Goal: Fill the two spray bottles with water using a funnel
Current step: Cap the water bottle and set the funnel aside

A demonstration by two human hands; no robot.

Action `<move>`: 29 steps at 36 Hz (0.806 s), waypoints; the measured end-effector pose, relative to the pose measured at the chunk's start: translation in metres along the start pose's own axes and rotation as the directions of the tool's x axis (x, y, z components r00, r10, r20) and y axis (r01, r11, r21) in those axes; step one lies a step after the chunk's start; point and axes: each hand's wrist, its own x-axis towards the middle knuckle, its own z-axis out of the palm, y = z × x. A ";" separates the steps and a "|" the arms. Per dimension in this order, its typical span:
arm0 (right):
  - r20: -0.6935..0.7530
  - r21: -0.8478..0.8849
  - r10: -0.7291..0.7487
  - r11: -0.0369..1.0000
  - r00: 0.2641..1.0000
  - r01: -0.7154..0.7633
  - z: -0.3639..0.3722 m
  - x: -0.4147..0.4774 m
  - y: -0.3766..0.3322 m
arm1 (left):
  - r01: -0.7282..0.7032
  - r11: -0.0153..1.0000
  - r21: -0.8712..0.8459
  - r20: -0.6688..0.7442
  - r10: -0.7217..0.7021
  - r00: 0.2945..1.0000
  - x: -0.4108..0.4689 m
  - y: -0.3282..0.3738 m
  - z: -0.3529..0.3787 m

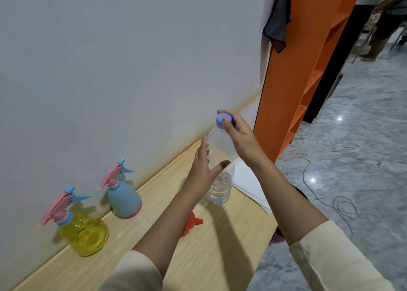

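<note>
My right hand (241, 137) pinches blue plastic cap (222, 119) | my left hand (201, 169) spread beside clear plastic water bottle (220, 188), holding nothing | likely light, squashy: grip mid-body gently

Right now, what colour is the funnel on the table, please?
The funnel is orange, head view.

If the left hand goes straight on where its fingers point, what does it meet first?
Most likely the clear water bottle, which the right hand pinches by its blue cap. The open left hand may already touch it; depth is unclear.
</note>
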 end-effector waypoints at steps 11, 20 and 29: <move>-0.207 -0.061 -0.079 0.996 0.975 0.068 0.009 0.000 0.006 | -0.016 0.999 0.034 -0.002 0.016 1.000 -0.003 0.003 0.005; -0.327 -0.174 -0.172 0.977 0.929 0.119 0.018 0.000 0.004 | -0.024 0.999 0.041 -0.022 0.025 0.999 -0.005 0.004 0.006; -0.324 -0.021 -0.081 0.997 0.943 0.078 0.022 -0.003 0.004 | -0.084 0.965 0.249 0.060 0.072 0.996 -0.007 0.001 -0.007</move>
